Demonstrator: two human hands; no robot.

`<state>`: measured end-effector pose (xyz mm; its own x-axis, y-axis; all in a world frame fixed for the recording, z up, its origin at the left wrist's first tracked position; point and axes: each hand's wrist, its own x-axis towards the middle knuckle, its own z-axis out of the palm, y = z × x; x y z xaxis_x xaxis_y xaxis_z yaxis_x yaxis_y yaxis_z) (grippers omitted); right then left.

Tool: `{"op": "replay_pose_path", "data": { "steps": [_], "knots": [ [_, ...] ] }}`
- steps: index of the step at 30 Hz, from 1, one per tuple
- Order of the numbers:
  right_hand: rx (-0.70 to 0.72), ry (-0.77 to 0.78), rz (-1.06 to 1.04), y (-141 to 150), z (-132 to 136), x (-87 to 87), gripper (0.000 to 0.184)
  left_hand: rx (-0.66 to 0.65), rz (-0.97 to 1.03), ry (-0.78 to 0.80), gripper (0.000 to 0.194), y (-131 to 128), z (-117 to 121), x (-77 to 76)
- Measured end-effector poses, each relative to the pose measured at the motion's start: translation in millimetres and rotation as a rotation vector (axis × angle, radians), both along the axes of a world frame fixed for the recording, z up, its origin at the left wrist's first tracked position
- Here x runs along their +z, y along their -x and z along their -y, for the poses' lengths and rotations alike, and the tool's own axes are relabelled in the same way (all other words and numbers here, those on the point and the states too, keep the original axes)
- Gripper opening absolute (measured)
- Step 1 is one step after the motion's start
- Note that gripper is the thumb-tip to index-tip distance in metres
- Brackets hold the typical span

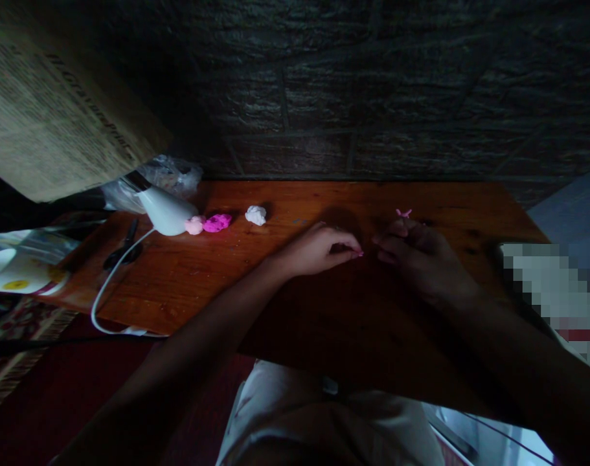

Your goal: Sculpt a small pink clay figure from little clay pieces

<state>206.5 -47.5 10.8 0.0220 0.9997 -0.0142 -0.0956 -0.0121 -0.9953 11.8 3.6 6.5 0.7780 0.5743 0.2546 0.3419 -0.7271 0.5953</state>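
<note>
Over the wooden table, my left hand (pixel 321 249) has its thumb and fingers closed in a pinch. A tiny bit of pink clay (pixel 361 254) shows at its fingertips. To its right, my right hand (pixel 423 259) is closed around a small pink clay piece (pixel 403 213), whose thin forked end sticks up above the fingers; the rest is hidden. The two hands are close but apart. Left of them on the table lie a white clay lump (pixel 256 215), a magenta clay lump (pixel 217 222) and a light pink clay lump (pixel 194 224), the last two touching.
A lamp with a white base (pixel 166 210) and newspaper-print shade (pixel 66 110) stands at the left, its white cable (pixel 99 294) looping over the table edge. Near it are scissors (pixel 124 252), a clear plastic bag (pixel 173 176) and a paper cup (pixel 22 275). A brick-patterned wall (pixel 314 97) rises behind.
</note>
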Motion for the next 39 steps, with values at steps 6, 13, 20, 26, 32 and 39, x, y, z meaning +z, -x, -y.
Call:
{"op": "replay_pose_path", "data": {
  "steps": [6, 13, 20, 26, 32, 39],
  "knots": [
    [0.075, -0.032, -0.032, 1.8, 2.4, 1.2, 0.042, 0.002, -0.004, 0.006, 0.014, -1.3, 0.4, 0.0],
    [0.152, -0.049, 0.005, 3.9, 1.7, 1.5, 0.043, -0.007, 0.018, 0.014, 0.015, -0.6, -0.3, -1.0],
    [0.090, -0.065, -0.012, 2.1, 2.2, 2.9, 0.039, -0.022, 0.078, 0.071, 0.013, -1.5, -0.6, -2.3],
    [-0.002, 0.013, 0.061, -0.3, 0.6, 6.3, 0.034, 0.068, 0.346, 0.294, 0.015, -2.4, -3.3, 0.7],
    [-0.107, 0.058, 0.114, -2.2, 0.2, 7.6, 0.035, 0.187, 0.483, 0.450, 0.021, 0.4, -1.9, 13.6],
    [-0.088, 0.051, 0.092, -2.5, 0.9, 8.4, 0.034, 0.225, 0.462, 0.550, 0.025, -0.8, 1.3, 15.9]
  ]
}}
